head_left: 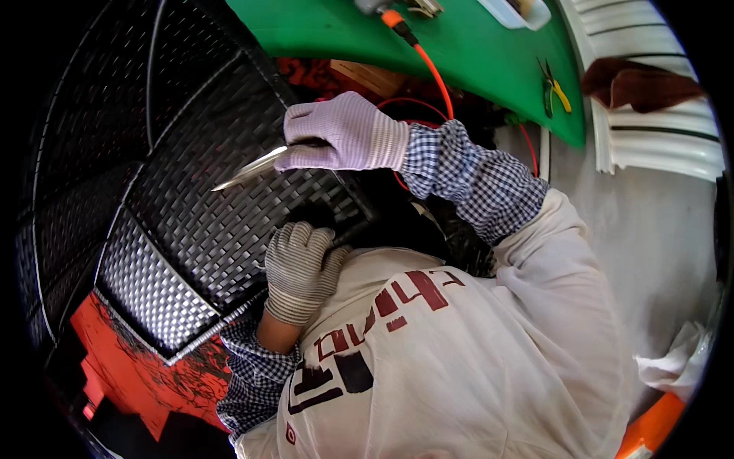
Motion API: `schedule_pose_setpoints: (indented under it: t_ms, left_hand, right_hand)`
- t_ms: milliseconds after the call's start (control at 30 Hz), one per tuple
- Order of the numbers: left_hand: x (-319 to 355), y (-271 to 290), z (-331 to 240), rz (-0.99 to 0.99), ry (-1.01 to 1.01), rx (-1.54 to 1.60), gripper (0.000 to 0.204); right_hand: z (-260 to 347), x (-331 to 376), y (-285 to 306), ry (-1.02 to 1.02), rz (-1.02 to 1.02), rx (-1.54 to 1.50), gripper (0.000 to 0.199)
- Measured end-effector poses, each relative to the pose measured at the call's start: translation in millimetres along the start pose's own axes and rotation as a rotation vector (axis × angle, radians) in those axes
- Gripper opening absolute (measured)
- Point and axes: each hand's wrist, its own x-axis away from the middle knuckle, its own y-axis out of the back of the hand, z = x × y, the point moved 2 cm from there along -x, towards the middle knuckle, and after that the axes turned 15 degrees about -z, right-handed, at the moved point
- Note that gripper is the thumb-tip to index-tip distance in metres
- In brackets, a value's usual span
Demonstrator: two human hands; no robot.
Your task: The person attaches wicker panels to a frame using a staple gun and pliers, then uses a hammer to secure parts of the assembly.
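Observation:
A large piece of black woven wicker furniture (pixel 206 199) tilts in front of me on the left. My right hand (pixel 340 131), in a lilac glove, is closed round a pointed silver blade (pixel 251 168), its tip aimed left and down over the weave without my being able to tell if it touches. The glove hides the tool's handle. Lower down, my left hand (pixel 300 268), in a grey-and-white striped glove, is curled against the wicker's near edge, fingers bent over it. A dark patch (pixel 311 213) lies just beyond its fingers.
A green table (pixel 474 69) stands ahead, with yellow-handled pliers (pixel 560 93) and a white tray (pixel 516 11). An orange hose (pixel 434 73) hangs off its edge. A brown cloth (pixel 638 86) lies on white ribbed pieces (pixel 665 145). Red sheeting (pixel 153 367) lies beneath the wicker.

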Motion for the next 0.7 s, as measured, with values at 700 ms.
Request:
schedule_pose_setpoints:
  t_ms: [700]
  left_hand:
    - [-33.1,-22.9,0.9,0.018,0.047,-0.001,0.035]
  right_hand:
    - [-11.2,69.3,75.5,-0.761,-0.11,-0.52,0.032]
